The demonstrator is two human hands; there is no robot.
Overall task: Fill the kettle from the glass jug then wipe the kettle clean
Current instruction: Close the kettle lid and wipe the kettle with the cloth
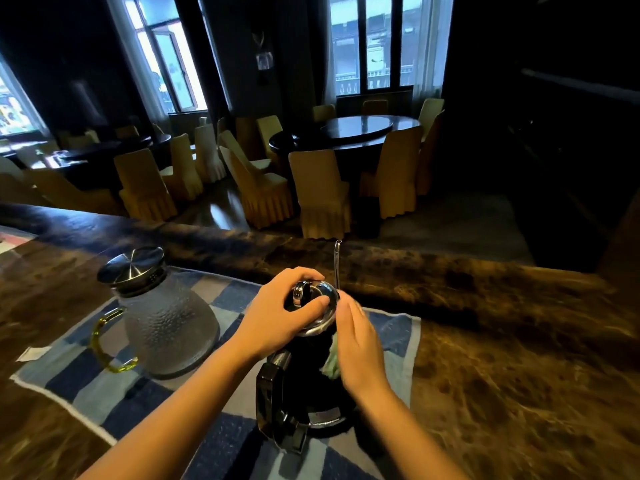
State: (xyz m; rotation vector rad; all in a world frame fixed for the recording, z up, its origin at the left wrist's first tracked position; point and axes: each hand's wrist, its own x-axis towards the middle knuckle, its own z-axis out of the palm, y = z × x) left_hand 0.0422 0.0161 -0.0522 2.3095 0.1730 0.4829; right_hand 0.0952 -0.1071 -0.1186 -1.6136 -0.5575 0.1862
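Note:
A black kettle with a shiny metal lid and a thin spout stands on a blue checked cloth mat on the counter. My left hand grips the lid from above, fingers curled over its knob. My right hand presses a pale green cloth against the kettle's right side, and most of that cloth is hidden under the palm. The textured glass jug, with a yellow-green handle and a metal lid, stands upright on the mat to the left of the kettle.
The mat lies on a dark brown patterned counter with a raised far edge. A small white scrap lies by the mat's left side. Beyond the counter are dark round tables and several covered chairs.

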